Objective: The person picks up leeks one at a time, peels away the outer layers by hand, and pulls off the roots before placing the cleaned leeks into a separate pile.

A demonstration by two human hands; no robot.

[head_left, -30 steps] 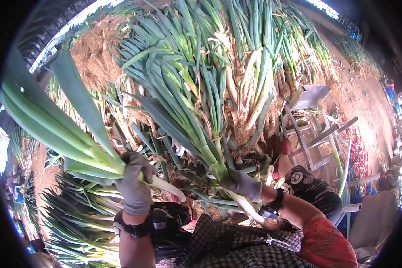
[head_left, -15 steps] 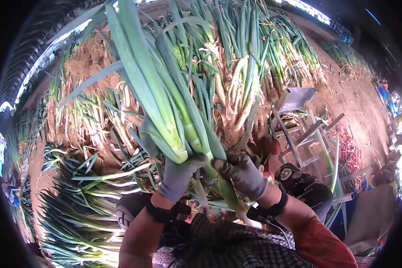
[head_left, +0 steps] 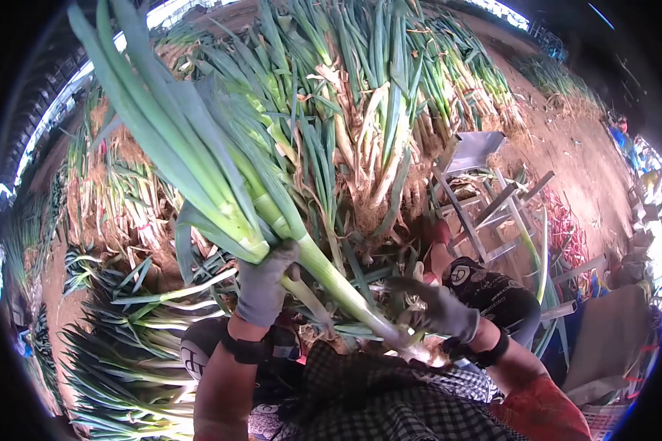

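My left hand (head_left: 268, 283), in a grey work glove, is closed around the stalks of a large green onion (head_left: 324, 275). Its long leaves fan out to the upper left, and its pale root end points down to the right, above my lap. Beside that lower stalk is my right hand (head_left: 441, 309), also gloved. The fingers of that hand look apart and slightly blurred, with no clear grip on the stalk. A shorter pale stalk (head_left: 309, 301) hangs just below my left hand.
Bundles of green onions (head_left: 375, 147) stand ahead. More green onions (head_left: 125, 360) lie piled at left. A metal frame stand (head_left: 485, 213) is on the right, near red netting or twine (head_left: 566, 235). A grey-brown board or seat (head_left: 610, 338) stands at far right.
My right hand has left the upper stalk and moved down and right, its fingers loosening. My left hand has shifted left and slightly down with the green onion, which now leans further left.
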